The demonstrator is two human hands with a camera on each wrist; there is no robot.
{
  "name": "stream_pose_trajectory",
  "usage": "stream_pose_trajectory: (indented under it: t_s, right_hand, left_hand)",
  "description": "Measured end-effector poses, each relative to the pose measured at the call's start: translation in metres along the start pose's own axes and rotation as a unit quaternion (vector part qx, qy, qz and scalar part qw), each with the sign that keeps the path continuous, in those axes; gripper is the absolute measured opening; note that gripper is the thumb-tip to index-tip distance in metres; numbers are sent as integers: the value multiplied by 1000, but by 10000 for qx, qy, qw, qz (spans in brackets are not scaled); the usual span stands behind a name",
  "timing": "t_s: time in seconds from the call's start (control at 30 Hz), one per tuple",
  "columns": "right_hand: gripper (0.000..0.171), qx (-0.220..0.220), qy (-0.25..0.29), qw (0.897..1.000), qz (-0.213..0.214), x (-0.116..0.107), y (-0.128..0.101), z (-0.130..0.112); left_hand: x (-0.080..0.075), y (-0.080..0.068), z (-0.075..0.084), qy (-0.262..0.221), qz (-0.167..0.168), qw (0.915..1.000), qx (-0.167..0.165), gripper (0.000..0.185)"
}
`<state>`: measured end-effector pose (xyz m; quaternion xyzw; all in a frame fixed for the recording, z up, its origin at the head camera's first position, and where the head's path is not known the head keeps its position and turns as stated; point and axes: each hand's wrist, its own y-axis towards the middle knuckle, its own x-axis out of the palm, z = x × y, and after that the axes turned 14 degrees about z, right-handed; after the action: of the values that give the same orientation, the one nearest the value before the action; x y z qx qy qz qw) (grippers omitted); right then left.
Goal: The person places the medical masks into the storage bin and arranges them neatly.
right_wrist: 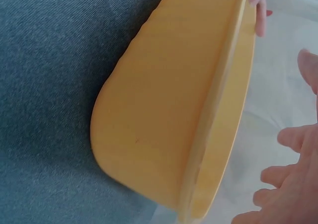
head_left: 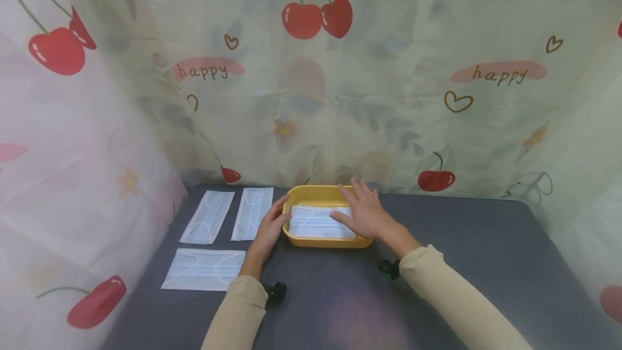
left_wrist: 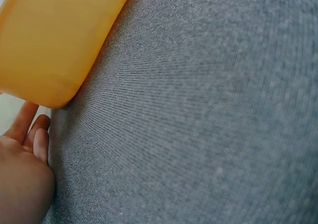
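Bare table (head_left: 486, 253) right of the tray (head_left: 311, 194); masks (head_left: 204, 269) crowd left.

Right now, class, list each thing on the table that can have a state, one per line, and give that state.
Yellow tray: upright on the table, one mask inside.
Mask in the tray: lying flat, unfolded.
Three masks left of the tray: flat on the table, apart from each other.
Left hand: fingers straight, against the tray's left side.
Right hand: fingers spread, over the mask in the tray.

A white pleated face mask (head_left: 320, 222) lies flat, apparently unfolded, inside the shallow yellow tray (head_left: 311, 195) on the grey table.
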<state>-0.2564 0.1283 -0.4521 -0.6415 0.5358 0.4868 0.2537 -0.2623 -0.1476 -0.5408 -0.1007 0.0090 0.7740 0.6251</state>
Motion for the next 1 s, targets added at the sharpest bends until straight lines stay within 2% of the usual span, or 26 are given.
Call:
stream_pose_trajectory:
  t_s: [0.23,0.57,0.83,1.0]
  right_hand:
    - [84,-86,-131,9992,361,2,-9,12]
    - [81,332,583,9965,491,0,-24,33]
    - [79,584,1096,9899,685,2,-34,50]
    - [77,851,1524,9819,737,7,-42,61]
  left_hand:
    - [0,1,-1,-43,-34,10000,-55,51]
    - [0,2,-2,42,-51,10000,-43,52]
    - [0,3,-2,-20,3,10000,8,52]
    - [1,3,-4,-17,-10,10000,17,51]
